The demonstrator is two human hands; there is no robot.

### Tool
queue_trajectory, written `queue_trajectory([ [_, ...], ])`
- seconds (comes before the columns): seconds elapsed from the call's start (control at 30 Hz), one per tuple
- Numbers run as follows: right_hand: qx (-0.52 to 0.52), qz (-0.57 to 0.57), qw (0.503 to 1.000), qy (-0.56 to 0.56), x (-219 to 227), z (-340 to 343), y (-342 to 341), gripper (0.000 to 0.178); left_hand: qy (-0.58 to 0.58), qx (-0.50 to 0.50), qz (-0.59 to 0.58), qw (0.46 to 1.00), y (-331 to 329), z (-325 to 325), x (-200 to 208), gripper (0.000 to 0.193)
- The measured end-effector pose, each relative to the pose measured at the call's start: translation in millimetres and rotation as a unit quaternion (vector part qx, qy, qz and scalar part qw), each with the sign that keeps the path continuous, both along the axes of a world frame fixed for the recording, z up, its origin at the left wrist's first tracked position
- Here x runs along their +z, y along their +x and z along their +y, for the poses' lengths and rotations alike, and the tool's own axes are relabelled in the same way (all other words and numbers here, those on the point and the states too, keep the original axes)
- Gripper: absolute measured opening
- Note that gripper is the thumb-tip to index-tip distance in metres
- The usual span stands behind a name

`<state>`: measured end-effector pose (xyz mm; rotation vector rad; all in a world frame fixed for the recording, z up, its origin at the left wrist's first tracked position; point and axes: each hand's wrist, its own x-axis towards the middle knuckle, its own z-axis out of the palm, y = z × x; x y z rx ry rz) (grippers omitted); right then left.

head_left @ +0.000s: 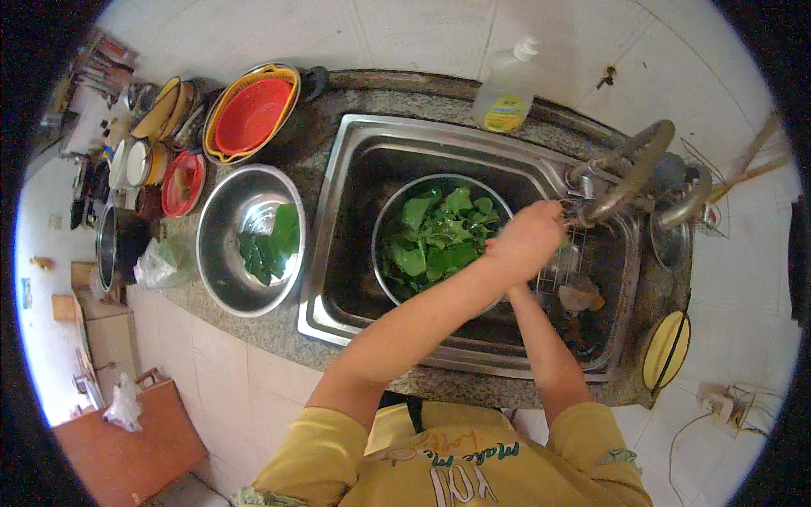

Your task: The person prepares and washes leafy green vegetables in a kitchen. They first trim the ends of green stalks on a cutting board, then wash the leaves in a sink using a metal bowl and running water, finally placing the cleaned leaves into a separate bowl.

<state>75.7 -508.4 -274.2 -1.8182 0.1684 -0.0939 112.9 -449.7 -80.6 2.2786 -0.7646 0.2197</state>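
My left hand (534, 238) reaches across to the right side of the sink, its fingers curled in beside the mouth of the metal tap (583, 215). What those fingers hold, if anything, is hidden; a small bit of green shows next to them. My right forearm (545, 346) rises from the lower right and passes under my left wrist, so most of my right hand and its fingers are hidden. Just left of both hands, a round metal basin (378, 241) stands in the sink, full of green leaves (439, 232). My left forearm covers part of its near rim.
Left of the steel sink (325, 279), a metal bowl (211, 253) holds a few leaves. Behind it stand a red basket (253, 117) and a red dish (182, 182). A clear bottle (507, 93) stands at the back edge. A yellow oval object (666, 348) leans at the right.
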Motion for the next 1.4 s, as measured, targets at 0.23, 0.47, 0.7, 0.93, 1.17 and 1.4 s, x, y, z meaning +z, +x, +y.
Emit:
queue_trajectory([
  [0.23,0.127,0.004,0.974,-0.189,-33,26,34,0.026,0.089,-0.033,-0.042,0.995,-2,13,13,0.011],
  [0.47,0.219,0.059,0.932,-0.282,-57,91,85,0.063,0.032,0.096,-0.034,0.994,-5,77,24,0.015],
  [0.7,0.168,0.286,0.939,-0.097,-102,111,96,0.043,-0.103,0.342,0.011,0.934,-46,205,68,0.021],
  [0.93,0.01,0.057,0.986,-0.159,8,92,52,0.019,0.144,0.499,0.144,0.842,-82,328,53,0.028],
  [1.17,-0.031,0.078,0.995,-0.05,82,43,18,0.031,-0.088,0.364,0.112,0.92,-49,218,23,0.019],
  [1.4,-0.096,-0.009,0.992,0.084,107,27,-26,0.026,-0.488,0.186,0.647,0.555,-34,90,-48,0.035],
])
